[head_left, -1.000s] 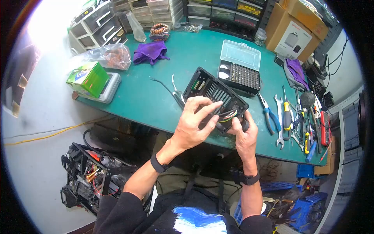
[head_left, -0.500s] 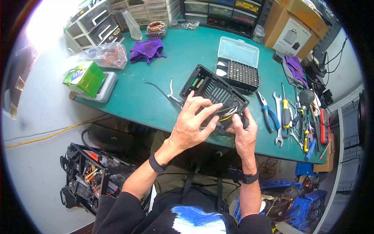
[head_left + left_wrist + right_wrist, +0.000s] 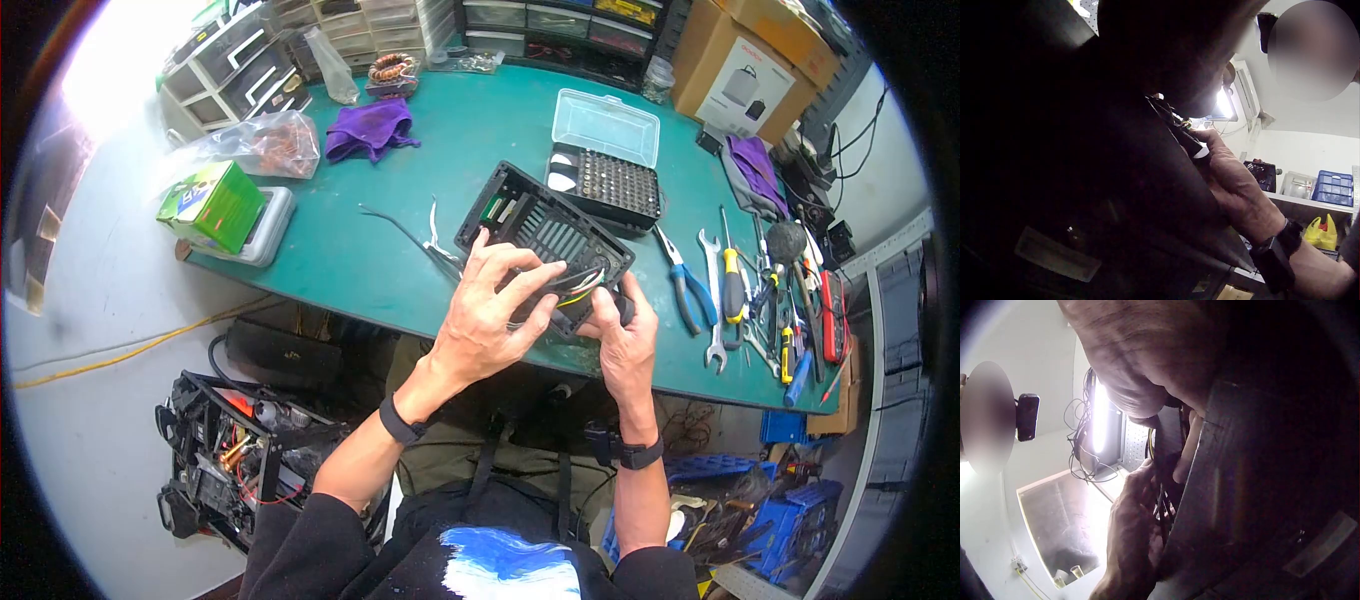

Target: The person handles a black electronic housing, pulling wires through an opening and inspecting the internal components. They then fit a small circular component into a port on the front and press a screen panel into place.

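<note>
A black slotted housing (image 3: 540, 215) is held tilted above the green bench's front edge in the head view. My right hand (image 3: 628, 345) grips its lower right corner, thumb on the rim near the coloured wires (image 3: 585, 290). My left hand (image 3: 490, 310) lies over the near side, thumb and forefinger bent around the wires and another finger touching the left end by a green board (image 3: 491, 208). Loose cable ends (image 3: 433, 245) stick out to the left. In the right wrist view the left hand (image 3: 1129, 531) is beside the wires; in the left wrist view the right hand (image 3: 1241, 194) supports the housing.
Behind the housing stands an open bit case (image 3: 617, 190). Pliers (image 3: 686, 285), a wrench (image 3: 712, 300), a screwdriver (image 3: 733, 285) and several other tools lie at the right. A green box (image 3: 212, 208), a purple cloth (image 3: 370, 130) and a coil (image 3: 392, 72) are at the left and back.
The head view has shifted slightly, so the bench items appear a little further left. The housing is tilted more open toward the head camera; both hands keep nearly the same hold.
</note>
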Available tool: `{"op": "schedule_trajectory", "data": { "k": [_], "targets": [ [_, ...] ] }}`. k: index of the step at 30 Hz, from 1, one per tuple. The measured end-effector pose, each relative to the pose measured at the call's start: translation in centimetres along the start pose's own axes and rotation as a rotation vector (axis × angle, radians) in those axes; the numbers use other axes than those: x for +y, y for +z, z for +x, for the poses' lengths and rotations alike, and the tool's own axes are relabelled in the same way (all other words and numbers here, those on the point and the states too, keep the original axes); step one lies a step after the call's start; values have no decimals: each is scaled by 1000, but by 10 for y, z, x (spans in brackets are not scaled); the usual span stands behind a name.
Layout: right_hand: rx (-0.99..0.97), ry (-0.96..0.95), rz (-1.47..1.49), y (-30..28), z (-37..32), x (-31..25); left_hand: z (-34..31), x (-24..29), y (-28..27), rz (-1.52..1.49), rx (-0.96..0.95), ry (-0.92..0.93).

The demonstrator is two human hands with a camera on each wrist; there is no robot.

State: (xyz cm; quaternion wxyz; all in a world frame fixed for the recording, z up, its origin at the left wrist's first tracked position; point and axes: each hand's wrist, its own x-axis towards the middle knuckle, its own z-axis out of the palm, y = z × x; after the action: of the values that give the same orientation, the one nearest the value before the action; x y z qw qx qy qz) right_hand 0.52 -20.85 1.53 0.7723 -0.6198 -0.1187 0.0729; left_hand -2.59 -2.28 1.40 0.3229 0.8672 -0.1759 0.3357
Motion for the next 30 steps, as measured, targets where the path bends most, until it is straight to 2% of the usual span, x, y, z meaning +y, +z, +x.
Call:
{"op": "schedule_trajectory", "data": {
  "k": [30],
  "targets": [
    [-41, 21, 119, -2, 1, 3, 0, -1, 1, 5, -28, -10]
  ]
}}
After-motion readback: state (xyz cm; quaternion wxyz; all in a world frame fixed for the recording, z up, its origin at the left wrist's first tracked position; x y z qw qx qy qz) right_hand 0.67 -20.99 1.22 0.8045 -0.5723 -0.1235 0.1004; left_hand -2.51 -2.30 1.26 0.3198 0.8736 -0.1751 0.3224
